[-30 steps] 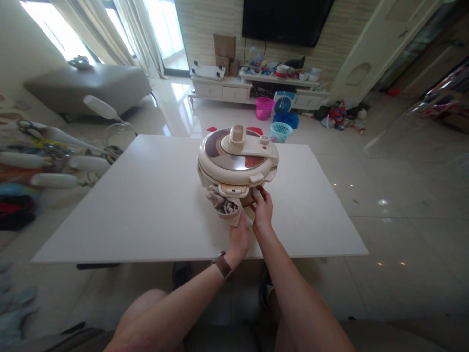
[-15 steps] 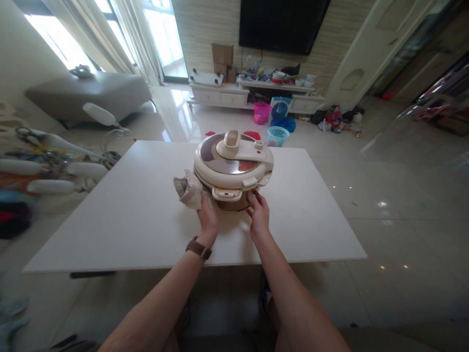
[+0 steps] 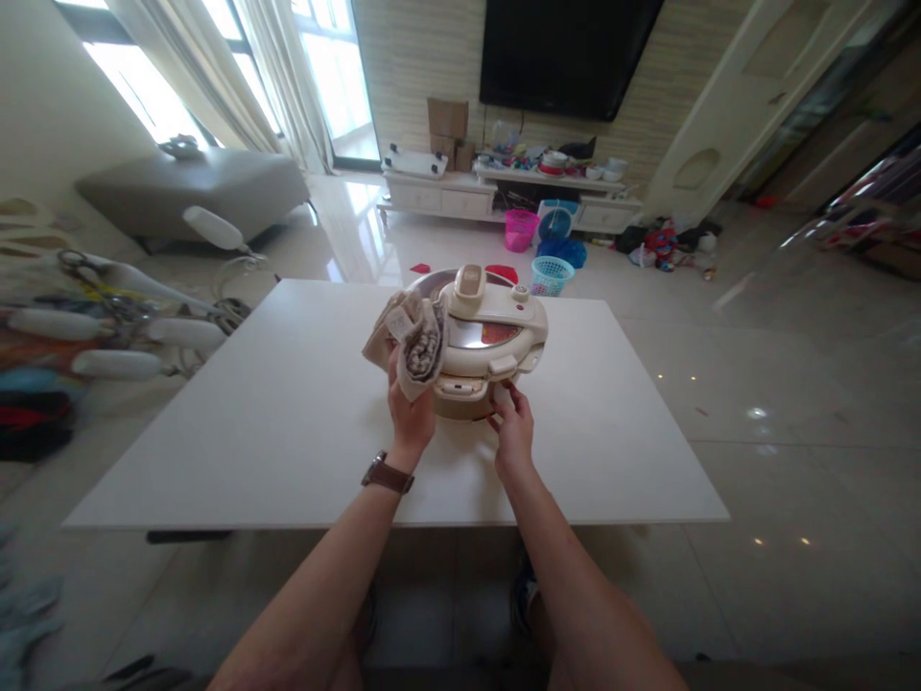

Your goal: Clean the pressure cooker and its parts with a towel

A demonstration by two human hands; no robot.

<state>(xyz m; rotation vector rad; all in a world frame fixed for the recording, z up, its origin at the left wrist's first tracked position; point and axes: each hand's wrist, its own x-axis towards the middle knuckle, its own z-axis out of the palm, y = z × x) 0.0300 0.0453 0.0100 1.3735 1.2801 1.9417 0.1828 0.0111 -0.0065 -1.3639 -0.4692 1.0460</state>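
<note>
A cream electric pressure cooker [image 3: 496,357] with a shiny lid stands on the white table [image 3: 302,441] in front of me. My left hand [image 3: 410,408], with a brown-strapped watch on its wrist, is closed on a bunched beige cloth [image 3: 421,350]. The cloth is raised against the cooker's left side and covers part of the lid's edge. My right hand [image 3: 513,427] has its fingers curled against the cooker's lower front, right of the front latch. Those fingertips are partly hidden by the cooker's body.
Beyond the table are a light blue basket [image 3: 552,274], a pink basket [image 3: 521,230] and a low white cabinet [image 3: 421,198] loaded with boxes and bowls. A white-armed stand [image 3: 183,333] is at the left. A grey bench [image 3: 194,187] stands by the window.
My left hand has lifted the cloth from low beside the cooker up to its lid's left edge. The right hand stays at the lower front. The view has shifted slightly.
</note>
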